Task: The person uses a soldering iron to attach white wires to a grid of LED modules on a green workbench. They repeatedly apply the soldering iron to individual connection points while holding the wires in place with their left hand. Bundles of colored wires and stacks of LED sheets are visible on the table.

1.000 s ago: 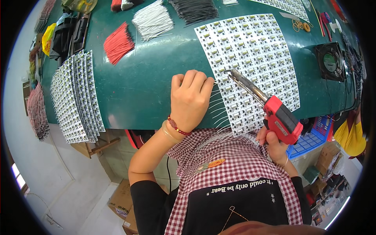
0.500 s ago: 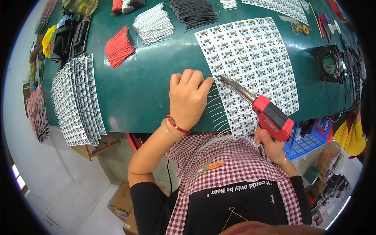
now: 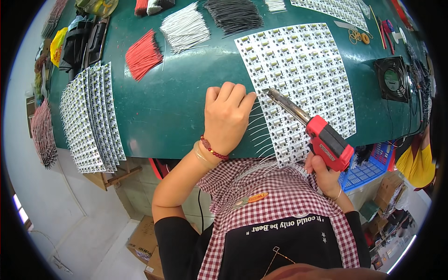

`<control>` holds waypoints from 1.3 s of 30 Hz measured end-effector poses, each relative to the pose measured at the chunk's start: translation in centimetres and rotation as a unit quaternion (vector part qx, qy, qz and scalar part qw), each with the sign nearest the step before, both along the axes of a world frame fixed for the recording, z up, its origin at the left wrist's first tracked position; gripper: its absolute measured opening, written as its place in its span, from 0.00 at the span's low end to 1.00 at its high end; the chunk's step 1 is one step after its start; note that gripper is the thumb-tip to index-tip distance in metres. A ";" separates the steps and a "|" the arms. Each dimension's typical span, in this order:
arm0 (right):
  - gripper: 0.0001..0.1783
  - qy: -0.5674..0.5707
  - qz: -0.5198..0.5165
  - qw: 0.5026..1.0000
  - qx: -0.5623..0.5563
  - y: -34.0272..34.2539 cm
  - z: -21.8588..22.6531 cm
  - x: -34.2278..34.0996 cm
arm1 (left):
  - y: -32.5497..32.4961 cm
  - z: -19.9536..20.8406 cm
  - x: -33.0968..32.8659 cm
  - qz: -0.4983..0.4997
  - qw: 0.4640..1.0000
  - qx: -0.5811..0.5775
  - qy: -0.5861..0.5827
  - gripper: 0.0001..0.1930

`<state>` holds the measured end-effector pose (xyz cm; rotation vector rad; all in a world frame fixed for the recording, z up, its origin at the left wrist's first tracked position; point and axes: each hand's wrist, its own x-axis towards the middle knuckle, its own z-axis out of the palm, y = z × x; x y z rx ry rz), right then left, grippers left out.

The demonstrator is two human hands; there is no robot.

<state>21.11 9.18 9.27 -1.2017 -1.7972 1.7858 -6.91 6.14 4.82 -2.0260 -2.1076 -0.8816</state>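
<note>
My right hand (image 3: 325, 176) is wrapped round the grip of a red and black soldering gun (image 3: 329, 143). The gun's metal tip points up and left, over the left edge of a white sheet of circuit boards (image 3: 303, 79). Close to that tip, at the sheet's left edge, my left hand (image 3: 229, 109) is closed in a pinch. Its fingertips face away, so what they hold is hidden. Below this hand, several thin white wires (image 3: 261, 132) stick out leftward from the sheet's edge, the lowest ones reaching over the checked apron (image 3: 280, 196).
Bundles of red wires (image 3: 143, 55), white wires (image 3: 185, 28) and black wires (image 3: 233, 16) lie at the back. Overlapping circuit board sheets (image 3: 91, 119) rest at the left. A black fan (image 3: 393, 78) stands at the right, above a blue basket (image 3: 368, 168).
The soldering gun has shifted slightly right, its tip a little farther from my left fingertips. My left hand keeps its pinch at the sheet's edge. The whole view has moved slightly.
</note>
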 end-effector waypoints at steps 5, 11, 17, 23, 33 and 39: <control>0.18 -0.013 -0.002 1.000 0.024 -0.2 -0.3 -0.1 | 0.0 0.1 0.1 -0.001 1.000 0.000 0.000 0.09; 0.17 -0.039 -0.003 0.999 0.037 -0.5 -0.7 0.0 | 0.0 0.1 0.2 -0.005 1.000 0.008 0.000 0.08; 0.25 0.022 -0.019 1.000 0.005 -0.2 -0.2 -0.1 | 0.0 0.2 0.3 -0.004 1.000 0.009 0.007 0.08; 0.29 0.026 -0.018 1.000 -0.002 0.0 0.0 0.0 | 0.0 0.2 0.3 -0.001 1.000 0.004 0.013 0.08; 0.24 0.024 -0.019 1.000 0.004 0.2 0.0 -0.5 | 0.2 0.5 0.3 0.010 0.999 0.042 0.006 0.09; 0.19 -0.013 -0.025 0.999 -0.023 0.4 0.3 -1.1 | 0.5 0.2 -0.2 0.007 1.000 -0.001 0.017 0.08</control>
